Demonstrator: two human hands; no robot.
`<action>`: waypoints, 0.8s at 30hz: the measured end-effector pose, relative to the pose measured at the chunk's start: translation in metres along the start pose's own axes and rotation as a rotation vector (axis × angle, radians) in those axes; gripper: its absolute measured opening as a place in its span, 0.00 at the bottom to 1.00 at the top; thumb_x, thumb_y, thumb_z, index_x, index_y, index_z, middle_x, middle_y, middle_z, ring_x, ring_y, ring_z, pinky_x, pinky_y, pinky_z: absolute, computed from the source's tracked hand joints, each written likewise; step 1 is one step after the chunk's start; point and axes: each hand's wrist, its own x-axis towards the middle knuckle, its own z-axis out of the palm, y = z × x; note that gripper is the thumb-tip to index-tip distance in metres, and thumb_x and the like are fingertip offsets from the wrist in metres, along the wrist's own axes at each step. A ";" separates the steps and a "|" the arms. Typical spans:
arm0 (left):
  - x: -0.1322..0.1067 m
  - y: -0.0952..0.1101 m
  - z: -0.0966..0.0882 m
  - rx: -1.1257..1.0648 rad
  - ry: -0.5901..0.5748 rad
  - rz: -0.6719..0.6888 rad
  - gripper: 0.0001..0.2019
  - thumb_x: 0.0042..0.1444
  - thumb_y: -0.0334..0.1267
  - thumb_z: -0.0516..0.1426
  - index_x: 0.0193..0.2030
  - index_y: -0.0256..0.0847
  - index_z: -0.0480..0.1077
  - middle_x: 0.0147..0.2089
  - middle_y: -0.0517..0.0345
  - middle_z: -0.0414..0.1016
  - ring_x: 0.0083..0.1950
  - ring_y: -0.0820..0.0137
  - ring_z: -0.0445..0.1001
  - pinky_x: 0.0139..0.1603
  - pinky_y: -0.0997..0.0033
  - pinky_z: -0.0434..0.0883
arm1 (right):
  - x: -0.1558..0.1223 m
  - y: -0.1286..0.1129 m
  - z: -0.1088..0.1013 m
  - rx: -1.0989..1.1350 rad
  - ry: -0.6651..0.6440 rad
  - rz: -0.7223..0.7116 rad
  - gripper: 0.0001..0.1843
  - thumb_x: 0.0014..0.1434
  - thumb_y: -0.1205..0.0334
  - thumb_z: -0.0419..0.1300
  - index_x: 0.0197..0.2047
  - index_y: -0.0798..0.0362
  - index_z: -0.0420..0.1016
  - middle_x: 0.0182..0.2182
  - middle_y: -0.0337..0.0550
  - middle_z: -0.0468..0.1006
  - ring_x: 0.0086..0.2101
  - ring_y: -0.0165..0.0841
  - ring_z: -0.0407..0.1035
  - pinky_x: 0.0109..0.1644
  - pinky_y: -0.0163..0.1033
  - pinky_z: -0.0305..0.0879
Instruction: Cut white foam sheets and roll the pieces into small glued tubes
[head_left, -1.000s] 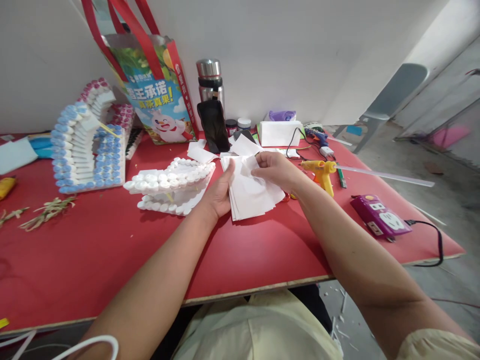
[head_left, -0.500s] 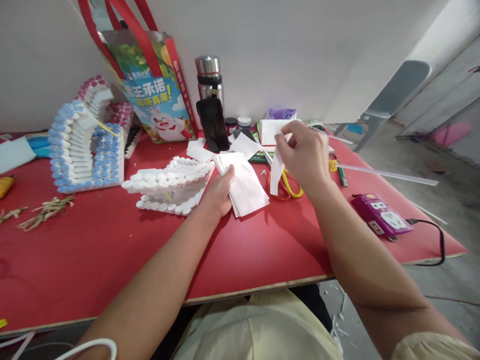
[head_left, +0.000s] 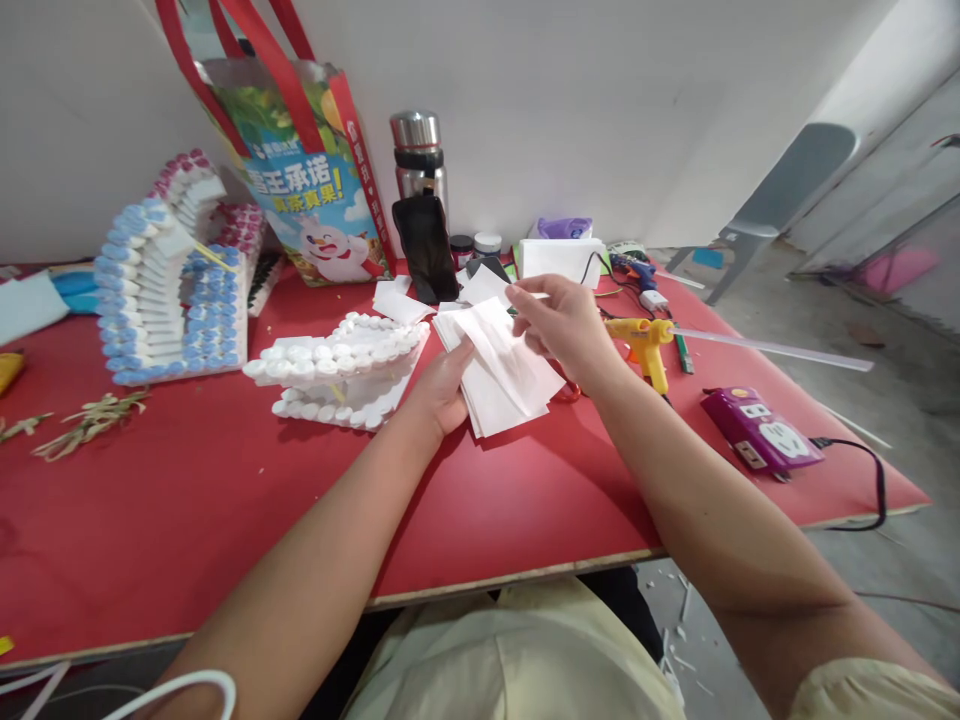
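Note:
My left hand [head_left: 444, 392] grips a stack of white paper sheets [head_left: 491, 405] at its left edge, thumb on top. My right hand [head_left: 562, 325] is closed in a pinch at the upper edge of a loose, bent white sheet [head_left: 504, 342] that lies over the stack. Left of the stack stands a white model built of rounded rolls [head_left: 334, 362]. Behind my right hand, partly covered, are scissors with red handles [head_left: 571, 390] and a yellow glue gun [head_left: 643, 345] with a long clear glue stick [head_left: 772, 348].
A blue-and-white rolled model [head_left: 176, 300], a printed bag [head_left: 322, 190], a steel flask [head_left: 417, 150] and a leaning phone [head_left: 425, 248] line the back. Paper pieces [head_left: 399, 300] lie near the phone. At right sits a purple power socket [head_left: 763, 430] with a black cable.
My right hand has moved left and slightly down, bringing the white paper from above the scissors onto the stack. The glue gun has come into view. My left hand keeps its hold.

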 end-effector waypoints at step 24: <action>0.011 0.001 -0.011 -0.103 0.045 -0.109 0.29 0.67 0.58 0.50 0.59 0.35 0.72 0.56 0.40 0.79 0.62 0.53 0.74 0.66 0.52 0.68 | 0.009 0.016 -0.001 0.287 -0.109 0.330 0.17 0.43 0.58 0.77 0.24 0.53 0.73 0.21 0.39 0.75 0.22 0.28 0.67 0.23 0.34 0.62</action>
